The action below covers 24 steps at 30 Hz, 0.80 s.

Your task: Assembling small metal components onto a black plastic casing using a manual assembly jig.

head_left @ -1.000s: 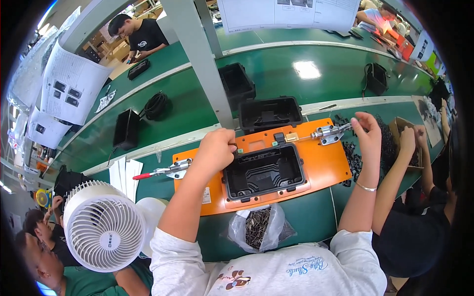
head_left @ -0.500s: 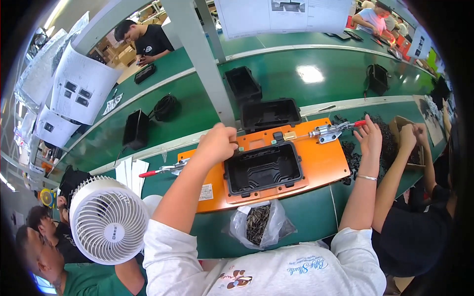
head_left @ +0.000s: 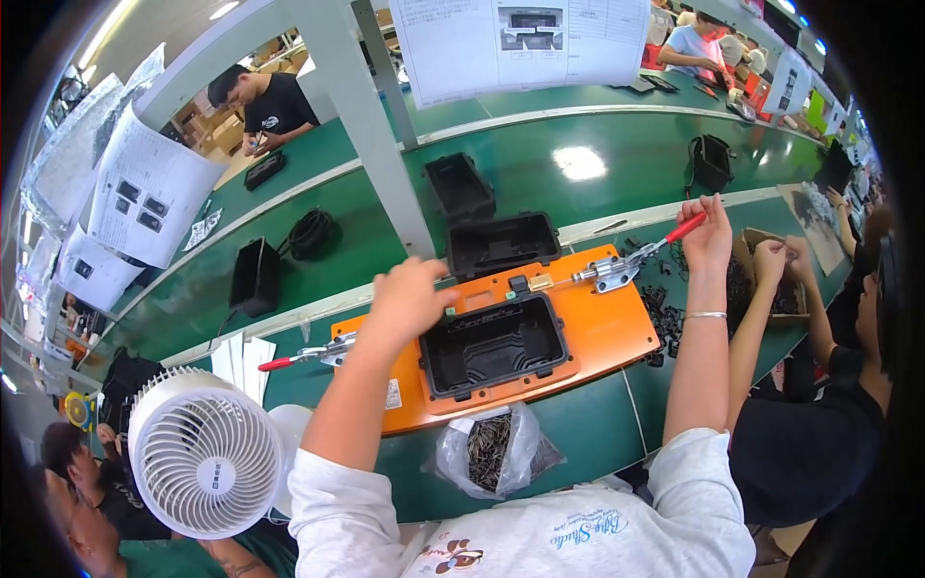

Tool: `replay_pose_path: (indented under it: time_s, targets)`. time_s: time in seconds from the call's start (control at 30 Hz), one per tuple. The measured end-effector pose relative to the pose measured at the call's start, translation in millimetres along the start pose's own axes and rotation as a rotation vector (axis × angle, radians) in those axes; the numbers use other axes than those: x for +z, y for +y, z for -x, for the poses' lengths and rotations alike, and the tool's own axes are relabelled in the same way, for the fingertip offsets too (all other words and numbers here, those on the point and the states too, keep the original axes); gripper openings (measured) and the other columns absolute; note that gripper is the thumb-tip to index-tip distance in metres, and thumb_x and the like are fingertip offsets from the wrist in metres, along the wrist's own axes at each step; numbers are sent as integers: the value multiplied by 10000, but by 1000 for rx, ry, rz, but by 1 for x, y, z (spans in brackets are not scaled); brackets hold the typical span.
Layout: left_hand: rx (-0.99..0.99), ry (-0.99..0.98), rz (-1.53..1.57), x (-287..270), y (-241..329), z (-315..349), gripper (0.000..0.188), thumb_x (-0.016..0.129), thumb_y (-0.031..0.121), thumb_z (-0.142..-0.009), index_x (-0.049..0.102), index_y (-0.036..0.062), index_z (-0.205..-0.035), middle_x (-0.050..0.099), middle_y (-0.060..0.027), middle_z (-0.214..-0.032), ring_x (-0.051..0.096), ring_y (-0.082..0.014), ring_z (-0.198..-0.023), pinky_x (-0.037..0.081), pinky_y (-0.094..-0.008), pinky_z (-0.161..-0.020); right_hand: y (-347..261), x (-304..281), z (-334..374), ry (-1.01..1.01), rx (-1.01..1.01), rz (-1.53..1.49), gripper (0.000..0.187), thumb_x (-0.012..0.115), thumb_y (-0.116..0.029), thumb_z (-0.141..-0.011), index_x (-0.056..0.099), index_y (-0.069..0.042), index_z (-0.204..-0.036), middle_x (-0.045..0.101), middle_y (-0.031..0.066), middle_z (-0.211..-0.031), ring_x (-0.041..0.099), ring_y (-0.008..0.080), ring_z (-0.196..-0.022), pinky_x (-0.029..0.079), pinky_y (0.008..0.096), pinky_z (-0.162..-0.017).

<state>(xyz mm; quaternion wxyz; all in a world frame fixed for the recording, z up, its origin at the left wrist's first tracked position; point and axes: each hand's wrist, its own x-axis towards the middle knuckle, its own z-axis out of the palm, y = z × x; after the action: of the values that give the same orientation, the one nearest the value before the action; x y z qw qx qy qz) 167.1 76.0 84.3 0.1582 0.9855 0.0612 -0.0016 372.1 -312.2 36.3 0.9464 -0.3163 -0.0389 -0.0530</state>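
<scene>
My right hand [head_left: 708,234] is closed on the red handle of the right toggle clamp [head_left: 617,273], its fingers curled at the handle's end. The clamp is bolted to an orange fixture plate [head_left: 605,328]. Seated in the plate is a black plastic housing [head_left: 493,347], its open side up. Over the housing's upper left corner hovers my left hand [head_left: 409,301], fingers bent but apart, with nothing visible in them. My left forearm partly covers a second toggle clamp [head_left: 308,355] with a red handle. A small brass-coloured block [head_left: 541,282] sits at the right clamp's tip.
A plastic bag of screws [head_left: 489,453] lies before the plate. Behind stand more black housings [head_left: 503,243]. Small black parts [head_left: 660,313] are scattered at right, near a co-worker's hands [head_left: 782,260] over a cardboard box. A white fan [head_left: 207,453] and metal post [head_left: 376,144] stand nearby.
The right clamp's red handle has swung upward, with my right hand now on it. My left hand has loosened its fingers and come back slightly. The view has shifted a little.
</scene>
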Motion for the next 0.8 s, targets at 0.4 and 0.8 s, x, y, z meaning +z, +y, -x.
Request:
replay_pose_path:
  time_s: [0.4,0.8]
  targets:
    - [282,169,-69,72,57,-14,619,677,370,-792,493,-50,-1208,520,-161,-1105,472,-315,-1060,387,-441,-895,7,27,4,-123,179,-56,423,439,-355,-987,389,-136,-628,273,-42,-472,270,101,-407,260,268,-443]
    - [277,167,45,70,50,-13,612,712,349,-764,517,-31,-1202,524,-149,-1122,480,-318,-1057,379,-437,-884,87,112,95,-845,-496,1737,353,616,-311,-861,585,-40,-636,543,160,-572,564,338,-556,454,407,-514]
